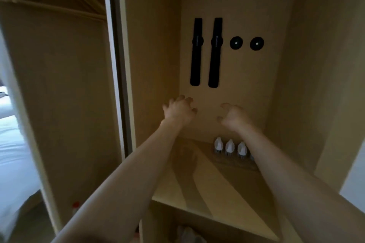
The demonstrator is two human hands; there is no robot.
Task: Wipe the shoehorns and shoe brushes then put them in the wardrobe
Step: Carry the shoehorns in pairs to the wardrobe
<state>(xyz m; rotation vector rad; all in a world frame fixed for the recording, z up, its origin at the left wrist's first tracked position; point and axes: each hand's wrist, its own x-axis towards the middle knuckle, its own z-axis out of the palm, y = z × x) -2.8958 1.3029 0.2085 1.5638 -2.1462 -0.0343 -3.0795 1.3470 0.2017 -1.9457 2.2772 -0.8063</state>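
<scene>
I have both hands inside the wardrobe, left hand and right hand empty with fingers loosely spread, below the two black shoehorns hanging on the back panel. The shoe brushes stand on the shelf under my right forearm. A careless reach could, I judge, tip those brushes or knock a shoehorn off its mount.

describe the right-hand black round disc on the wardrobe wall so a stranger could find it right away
Look at the back wall of the wardrobe, above the shelf. Two long black shoehorns hang there side by side, with two round black discs to their right. The one meant is the disc farthest right, bare, with a pale dot at its centre.
</scene>
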